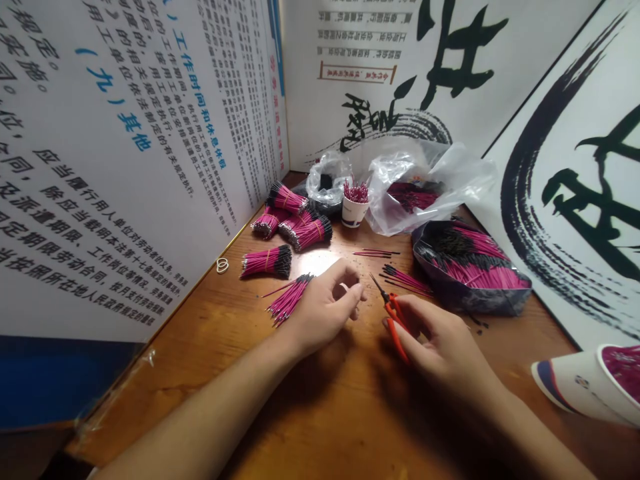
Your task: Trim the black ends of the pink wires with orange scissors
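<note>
My right hand (435, 333) is closed around the orange handles of small pointed snips (391, 307), whose dark tips point up and away. Left of the snips, my left hand (333, 297) has its fingers curled in with thumb against them; whatever lies in them, if anything, is too small to make out. Just behind the left wrist lies a loose fan of pink wires (289, 300) with black ends. A few pink wires (376, 253) lie flat beyond my hands. Another loose group of wires (406, 279) rests beside the bag on the right.
Banded wire bundles (266, 261) are stacked at the back left. A paper cup (355, 212) of pink pieces stands behind, near clear plastic bags (400, 167). An open dark bag (480, 297) holds many wires. Another paper cup (575, 383) leans at right. Printed panels (210, 133) enclose the table.
</note>
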Motion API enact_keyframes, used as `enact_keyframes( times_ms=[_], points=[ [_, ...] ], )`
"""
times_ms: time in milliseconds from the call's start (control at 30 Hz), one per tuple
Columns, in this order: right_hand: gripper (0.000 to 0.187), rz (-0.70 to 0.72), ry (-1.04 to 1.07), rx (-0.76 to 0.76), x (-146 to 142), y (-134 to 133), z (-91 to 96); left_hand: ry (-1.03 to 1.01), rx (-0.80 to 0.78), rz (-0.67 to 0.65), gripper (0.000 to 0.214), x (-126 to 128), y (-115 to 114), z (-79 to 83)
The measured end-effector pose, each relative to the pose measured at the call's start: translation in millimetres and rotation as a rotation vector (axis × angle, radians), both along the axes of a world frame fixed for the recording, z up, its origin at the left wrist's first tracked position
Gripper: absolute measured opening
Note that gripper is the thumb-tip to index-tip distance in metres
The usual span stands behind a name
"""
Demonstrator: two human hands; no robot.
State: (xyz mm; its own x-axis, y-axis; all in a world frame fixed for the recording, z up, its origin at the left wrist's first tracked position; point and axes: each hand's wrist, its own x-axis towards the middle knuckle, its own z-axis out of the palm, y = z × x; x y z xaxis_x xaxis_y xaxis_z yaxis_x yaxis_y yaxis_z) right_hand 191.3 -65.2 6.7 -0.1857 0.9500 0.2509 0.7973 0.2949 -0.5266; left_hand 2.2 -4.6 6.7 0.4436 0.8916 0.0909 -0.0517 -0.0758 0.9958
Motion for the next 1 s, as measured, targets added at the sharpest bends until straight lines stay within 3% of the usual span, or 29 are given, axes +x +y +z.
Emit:
enact_keyframes(
  times_ms=[300, 1000],
  points=[
    [0.025, 0.003, -0.017, 0.024, 3.6, -1.2, 0.0, -0.069, 0.01, 0.028, 0.011, -0.2, 1.1, -0.9],
    [0.021, 0.013, -0.027, 0.143, -0.8, -3.6, 2.8, 0.063, 0.171, 0.152, 0.014, -0.6, 0.6, 3.9]
  ],
)
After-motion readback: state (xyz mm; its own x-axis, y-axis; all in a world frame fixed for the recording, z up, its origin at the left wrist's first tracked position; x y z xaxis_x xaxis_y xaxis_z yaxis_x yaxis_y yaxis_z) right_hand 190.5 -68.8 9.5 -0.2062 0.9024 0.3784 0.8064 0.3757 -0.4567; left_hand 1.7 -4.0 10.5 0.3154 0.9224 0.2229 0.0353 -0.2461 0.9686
